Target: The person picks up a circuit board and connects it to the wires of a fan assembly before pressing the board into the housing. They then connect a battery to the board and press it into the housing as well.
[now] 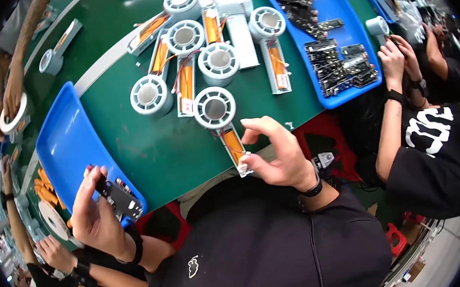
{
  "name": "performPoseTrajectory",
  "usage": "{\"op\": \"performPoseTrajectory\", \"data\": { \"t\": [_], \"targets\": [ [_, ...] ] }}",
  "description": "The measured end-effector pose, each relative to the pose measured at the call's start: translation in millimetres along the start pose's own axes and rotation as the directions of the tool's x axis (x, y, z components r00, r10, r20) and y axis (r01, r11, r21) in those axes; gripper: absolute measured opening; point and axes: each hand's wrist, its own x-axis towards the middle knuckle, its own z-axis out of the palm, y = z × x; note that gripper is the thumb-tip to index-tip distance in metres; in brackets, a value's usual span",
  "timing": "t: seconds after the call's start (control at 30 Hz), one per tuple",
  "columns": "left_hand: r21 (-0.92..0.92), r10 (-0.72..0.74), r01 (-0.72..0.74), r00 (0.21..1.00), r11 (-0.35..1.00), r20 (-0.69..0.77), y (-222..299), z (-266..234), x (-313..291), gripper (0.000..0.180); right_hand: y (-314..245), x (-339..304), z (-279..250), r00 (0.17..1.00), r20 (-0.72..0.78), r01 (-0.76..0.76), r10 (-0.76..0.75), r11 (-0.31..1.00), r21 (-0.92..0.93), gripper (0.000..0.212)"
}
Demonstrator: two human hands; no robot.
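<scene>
Between the fingers of my left hand (pixel 94 216) is a small black circuit board (pixel 123 200), in front of the near end of an empty-looking blue tray. My right hand (pixel 281 158) has its thumb and fingers spread apart. Its thumb lies at the lower end of the handle of a light-grey handheld fan (pixel 215 108), perhaps touching it. This fan lies at the table's near edge with its round head away from me. The handle is uncovered, showing an orange battery (pixel 233 143) and thin wires.
Several similar fans (pixel 218 63) lie together farther back on the green table (pixel 147 146). A blue tray (pixel 342 101) at the right carries stacks of circuit boards. Another blue tray (pixel 68 131) stands left. Other people work on both sides; one person's hands (pixel 393 58) hold a fan part.
</scene>
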Motion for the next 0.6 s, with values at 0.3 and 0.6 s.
{"op": "performPoseTrajectory", "data": {
  "t": [0.3,0.6],
  "targets": [
    [-0.001,0.152,-0.153,0.979,0.988,0.136,28.4,63.5,1.7,0.029,1.3,8.8,1.4,0.990,-0.034,0.137,-0.138,0.990,-0.035,0.023],
    [-0.446,0.149,-0.248,0.958,0.860,-0.246,31.9,139.0,-22.9,0.031,-1.2,18.7,3.3,0.959,-0.089,-0.210,0.270,0.884,0.418,0.013]
  ]
}}
